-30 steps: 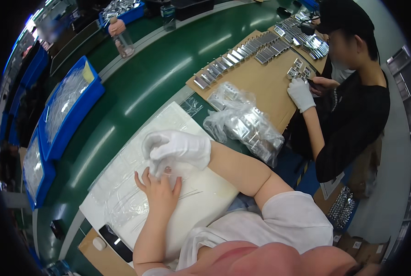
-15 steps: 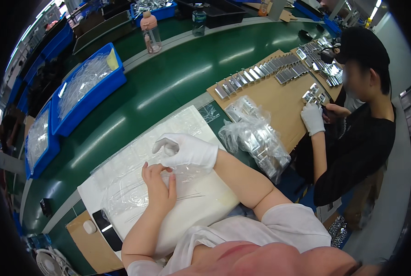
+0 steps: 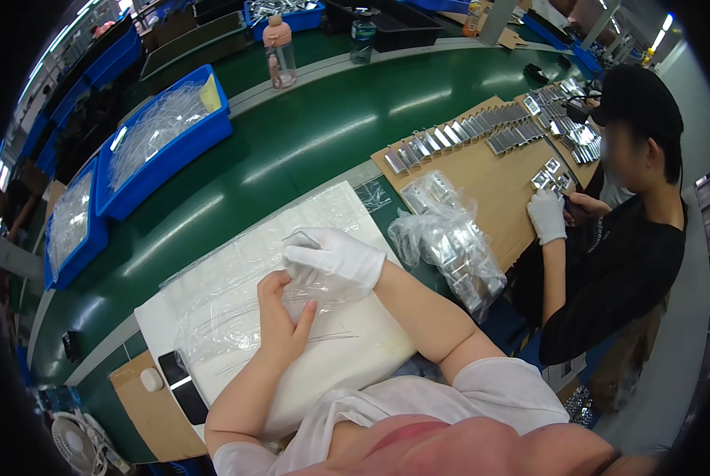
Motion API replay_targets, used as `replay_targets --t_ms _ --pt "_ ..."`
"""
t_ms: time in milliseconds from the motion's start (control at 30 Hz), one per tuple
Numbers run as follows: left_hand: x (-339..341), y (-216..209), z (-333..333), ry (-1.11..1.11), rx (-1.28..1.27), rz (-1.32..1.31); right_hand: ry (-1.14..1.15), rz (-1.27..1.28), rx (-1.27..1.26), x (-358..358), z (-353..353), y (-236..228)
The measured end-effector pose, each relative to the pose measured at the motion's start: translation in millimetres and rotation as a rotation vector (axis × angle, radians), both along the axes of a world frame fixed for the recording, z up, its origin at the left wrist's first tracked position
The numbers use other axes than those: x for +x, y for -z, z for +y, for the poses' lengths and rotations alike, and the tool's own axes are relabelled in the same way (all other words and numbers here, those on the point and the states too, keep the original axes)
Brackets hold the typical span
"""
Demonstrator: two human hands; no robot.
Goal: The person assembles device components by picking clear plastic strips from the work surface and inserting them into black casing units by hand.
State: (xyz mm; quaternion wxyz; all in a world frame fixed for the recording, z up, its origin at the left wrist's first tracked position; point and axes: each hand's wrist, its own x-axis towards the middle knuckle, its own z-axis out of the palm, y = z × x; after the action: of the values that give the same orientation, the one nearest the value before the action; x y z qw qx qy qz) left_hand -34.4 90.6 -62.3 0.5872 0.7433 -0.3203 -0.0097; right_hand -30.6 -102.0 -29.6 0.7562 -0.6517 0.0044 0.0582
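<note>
My right hand (image 3: 337, 258), in a white glove, is closed in a pinch over a white padded work surface (image 3: 355, 321). A thin wire-like strand (image 3: 298, 235) shows at its fingertips; its full length cannot be made out. My left hand (image 3: 285, 321) is bare, just left of the glove, with thumb and forefinger apart. Its fingertips are beside clear plastic film (image 3: 236, 313), which spreads under and between both hands. More thin strands (image 3: 331, 338) lie on the white surface near the left thumb.
Blue bins (image 3: 164, 143) of clear plastic pieces stand at the left. At the right, a bag of shiny metal parts (image 3: 454, 246) lies near cardboard (image 3: 490, 178) holding rows of metal pieces. A co-worker (image 3: 625, 222) handles parts there. A dark phone (image 3: 184, 389) lies lower left.
My right hand's fingers have drawn together, and a thin strand now shows at their tips. My left thumb has moved away from the forefinger. The whole view has shifted slightly.
</note>
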Motion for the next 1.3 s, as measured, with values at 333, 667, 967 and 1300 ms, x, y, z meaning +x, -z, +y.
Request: replay_targets --t_ms 333,667,967,1300 --pt "5 -13 1 -0.062 0.544 -0.674 -0.108 -0.064 -0.748 -1 -4 4" --pt "-1 -18 -2 0.222 0.331 -0.74 -0.086 -0.064 -0.818 -1 1 12" --pt "2 -21 -1 0.154 0.257 -0.709 0.308 -0.167 0.716 1 -22 -33" --pt "-1 -11 -2 0.09 0.114 -0.686 0.155 -0.444 1.488 3 -59 -17"
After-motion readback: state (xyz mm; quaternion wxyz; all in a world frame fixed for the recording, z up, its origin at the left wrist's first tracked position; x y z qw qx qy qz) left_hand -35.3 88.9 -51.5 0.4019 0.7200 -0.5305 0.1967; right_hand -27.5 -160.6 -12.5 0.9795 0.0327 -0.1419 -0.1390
